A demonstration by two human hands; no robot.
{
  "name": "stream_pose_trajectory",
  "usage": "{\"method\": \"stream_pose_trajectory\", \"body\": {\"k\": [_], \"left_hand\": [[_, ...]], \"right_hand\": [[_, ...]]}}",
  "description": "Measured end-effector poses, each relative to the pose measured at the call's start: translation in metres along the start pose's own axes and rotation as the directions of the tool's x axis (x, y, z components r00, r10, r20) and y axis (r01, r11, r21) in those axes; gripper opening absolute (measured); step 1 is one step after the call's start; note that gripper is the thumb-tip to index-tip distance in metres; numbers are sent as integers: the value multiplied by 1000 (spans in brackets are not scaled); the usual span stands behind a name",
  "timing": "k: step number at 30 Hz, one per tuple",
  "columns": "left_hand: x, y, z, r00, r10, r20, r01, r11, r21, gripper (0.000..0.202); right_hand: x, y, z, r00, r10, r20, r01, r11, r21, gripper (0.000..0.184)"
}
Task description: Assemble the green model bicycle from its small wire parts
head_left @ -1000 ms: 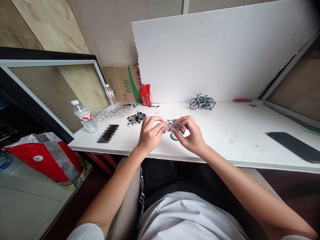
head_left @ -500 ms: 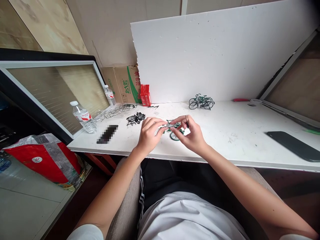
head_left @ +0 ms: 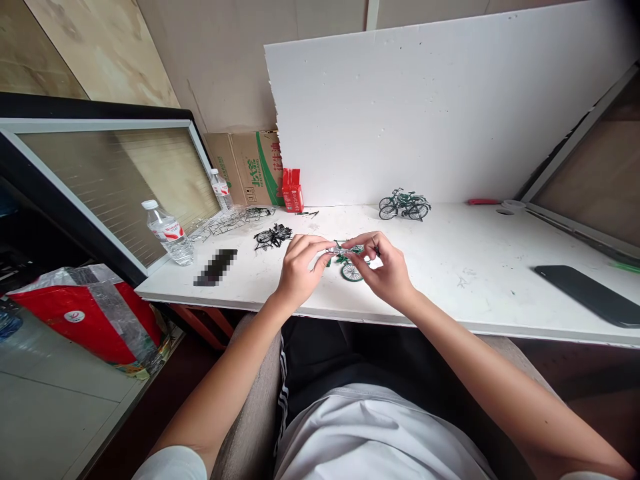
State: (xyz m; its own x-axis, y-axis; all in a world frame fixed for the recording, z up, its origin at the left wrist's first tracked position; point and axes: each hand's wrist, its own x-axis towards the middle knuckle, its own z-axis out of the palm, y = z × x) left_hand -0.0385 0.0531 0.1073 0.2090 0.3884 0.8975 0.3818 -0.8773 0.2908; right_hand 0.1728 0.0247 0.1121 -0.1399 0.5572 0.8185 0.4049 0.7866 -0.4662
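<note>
My left hand (head_left: pixel 301 269) pinches one side of a small grey, thin-spoked piece (head_left: pixel 342 251) that looks like a model bicycle wheel seen nearly edge-on. The thumb and forefinger of my right hand (head_left: pixel 387 270) grip its other side. A small dark part (head_left: pixel 377 248) shows at the curled fingers of my right hand; its kind cannot be made out. Just behind and below the fingers is a green model bicycle (head_left: pixel 351 271) with a spoked wheel, partly hidden by my hands.
Farther back stand finished-looking model bicycles (head_left: pixel 404 205). Black bicycle parts (head_left: pixel 273 235) and part frames (head_left: pixel 233 223) lie to the left, beside water bottles (head_left: pixel 170 233). A red box (head_left: pixel 292 190) stands at the back, and a black phone (head_left: pixel 590 293) lies at right.
My hands keep their hold on the small piece, which has turned slightly and shows more of its spokes. The whole view has shifted a little; the other things stay put.
</note>
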Motion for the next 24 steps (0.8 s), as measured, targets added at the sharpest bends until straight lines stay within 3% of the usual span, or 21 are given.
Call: {"method": "stream_pose_trajectory", "body": {"k": [5, 24], "left_hand": [[0, 0, -1, 999, -15, -46, 16, 999, 29, 21], [-3, 4, 4, 997, -60, -56, 54, 993, -102, 31]], "right_hand": [[0, 1, -1, 1000, -5, 20, 5, 999, 31, 36], [2, 0, 0, 994, 105, 10, -105, 982, 157, 44]]}}
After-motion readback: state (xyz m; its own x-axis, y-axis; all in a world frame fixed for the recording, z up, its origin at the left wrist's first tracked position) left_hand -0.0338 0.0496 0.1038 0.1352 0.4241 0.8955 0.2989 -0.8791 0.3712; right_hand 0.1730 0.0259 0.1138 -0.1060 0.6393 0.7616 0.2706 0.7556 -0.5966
